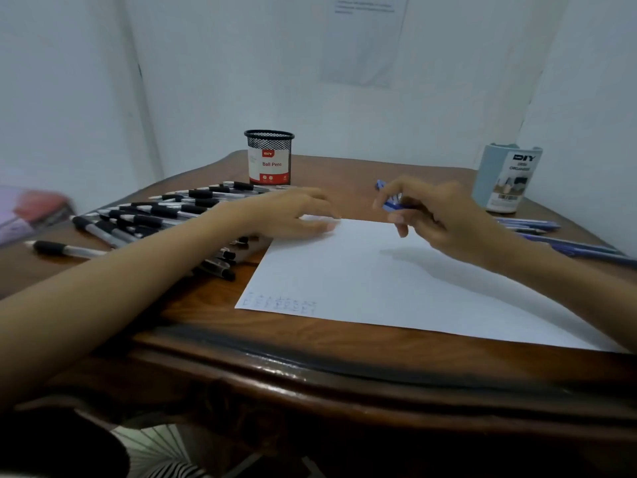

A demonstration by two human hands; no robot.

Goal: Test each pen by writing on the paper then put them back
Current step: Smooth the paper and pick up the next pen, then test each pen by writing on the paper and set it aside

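A white sheet of paper lies on the wooden table, with small pen marks at its near left corner. My left hand lies flat, its fingers pressing the paper's far left corner. My right hand hovers above the far edge of the sheet and grips a blue pen, the pen's end pointing away to the left. Several black-grip pens lie in a row on the left, partly hidden by my left forearm. Several blue pens lie on the right.
A black mesh pen cup labelled "Ball Pens" stands at the table's back. A pale blue desk organiser stands at the back right. Walls close in behind and on both sides. A pink and red object lies at the far left.
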